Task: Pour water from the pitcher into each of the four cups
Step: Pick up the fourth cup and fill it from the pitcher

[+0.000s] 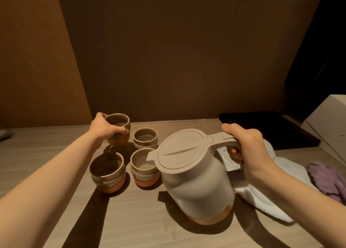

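Note:
A beige lidded pitcher (pixel 196 176) stands on the wooden table, tipped slightly left, its spout over the near right cup (pixel 144 168). My right hand (pixel 245 148) is closed around its handle. My left hand (pixel 104 128) grips the far left cup (pixel 118 129), a beige cup with an orange base, held just above the table. The far right cup (pixel 145 138) and the near left cup (pixel 108 172) stand on the table. Liquid shows in the far cups and the near right cup. The near left cup's inside is in shadow.
A white cloth (pixel 265 184) lies behind and right of the pitcher. A purple cloth (pixel 329 176) lies at the right edge. A dark tray (pixel 265 128) and a white box (pixel 329 120) sit at the back right. A brown wall rises behind the table (pixel 131 219).

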